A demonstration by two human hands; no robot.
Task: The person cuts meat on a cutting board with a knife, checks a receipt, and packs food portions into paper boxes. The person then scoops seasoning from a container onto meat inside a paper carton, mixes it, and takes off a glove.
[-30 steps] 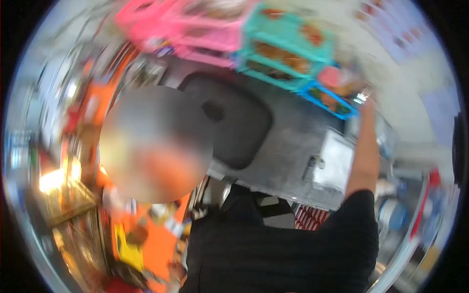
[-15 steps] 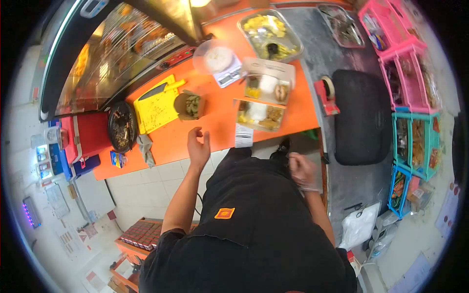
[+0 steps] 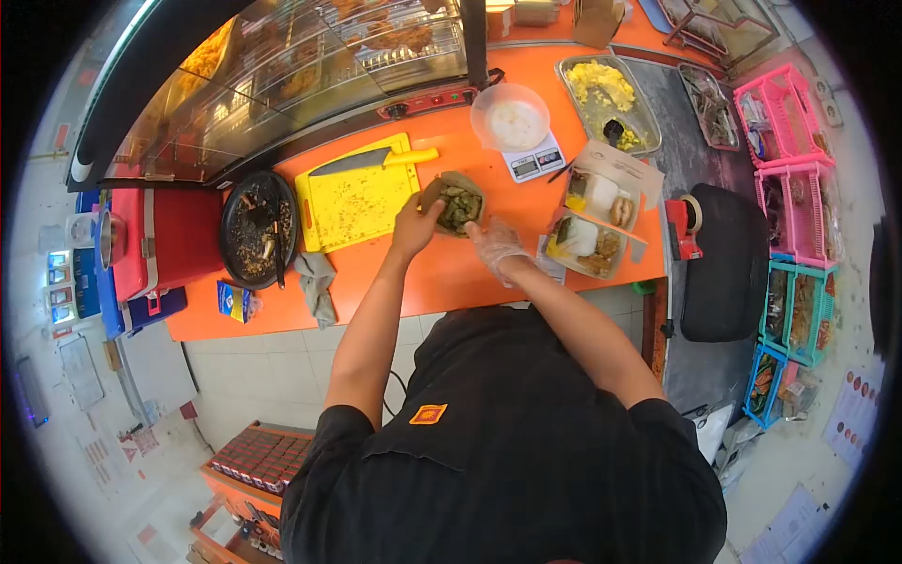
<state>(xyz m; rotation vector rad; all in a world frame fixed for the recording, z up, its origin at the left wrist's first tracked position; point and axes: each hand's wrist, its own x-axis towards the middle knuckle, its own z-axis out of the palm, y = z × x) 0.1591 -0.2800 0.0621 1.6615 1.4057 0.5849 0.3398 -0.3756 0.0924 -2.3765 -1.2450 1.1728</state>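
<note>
A small brown paper box of green leafy-looking food stands on the orange counter. My bare left hand is closed on its left side, thumb at the rim. In a clear plastic glove, my right hand reaches the box's lower right corner, fingers apart and fingertips at the edge; whether they press on it is hard to see. To the right of that hand lies an open two-part meal box with white rice, yellow food and browned pieces. A digital scale bears a clear round tub with white contents.
Left of my hands, a knife lies on a yellow cutting board, beside a black pan and grey cloth. A glass food warmer stands behind. At right are a steel tray and a red tape dispenser.
Both hands have moved forward to the small brown box; my right hand came up from beside my body. The head view has shifted, so the counter sits farther right.
</note>
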